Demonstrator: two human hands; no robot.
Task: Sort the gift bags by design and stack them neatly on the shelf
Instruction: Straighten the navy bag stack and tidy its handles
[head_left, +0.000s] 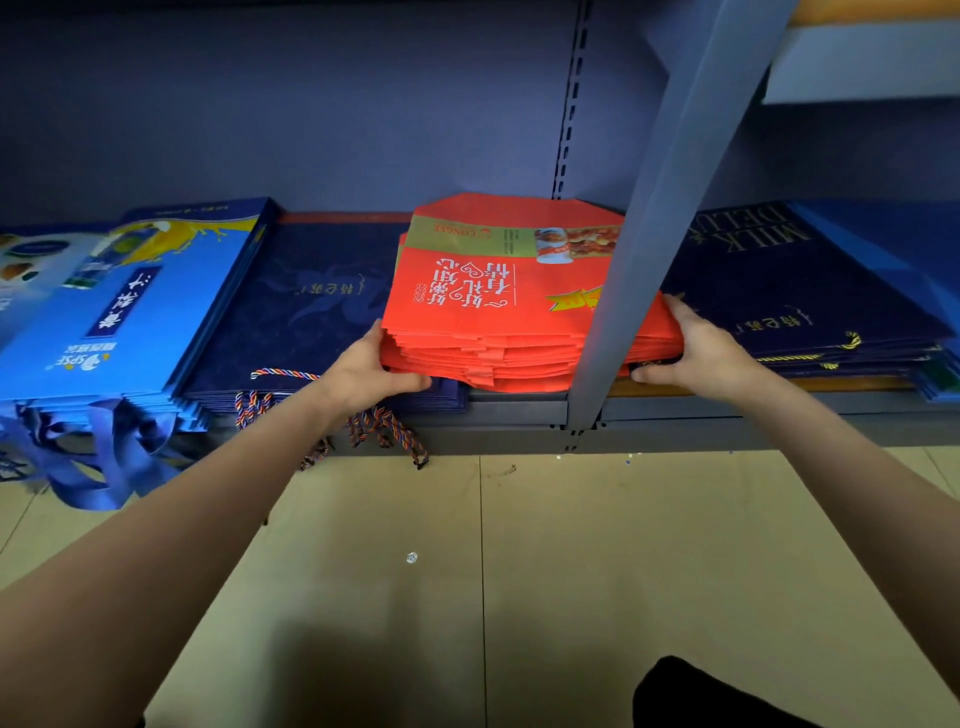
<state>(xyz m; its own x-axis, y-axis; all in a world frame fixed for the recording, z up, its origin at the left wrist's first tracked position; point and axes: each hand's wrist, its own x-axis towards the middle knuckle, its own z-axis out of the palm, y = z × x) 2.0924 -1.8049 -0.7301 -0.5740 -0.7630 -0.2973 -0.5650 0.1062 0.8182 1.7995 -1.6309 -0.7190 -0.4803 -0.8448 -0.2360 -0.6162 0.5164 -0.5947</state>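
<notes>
Head view looks down on a low grey shelf (519, 410), and the red stack of gift bags (498, 312) sits at its front edge, straddling the grey upright post (618, 291). Left of the red stack lie the navy bags (311, 306), with light blue bags (119, 322) further left; right of it lies a dark "MILK DELUXE" pile (769, 280).

The left hand (363, 374) grips the red stack's left edge, thumb under and fingers along the side; the right hand (696, 348) clamps the right edge the same way. To do this well, I would squeeze evenly from both sides, square the ragged lower edges, and clear the post before sliding the stack off the navy bags it overlaps.

Below the red stack, twisted rope handles (384, 426) hang over beige floor tiles (571, 571).
</notes>
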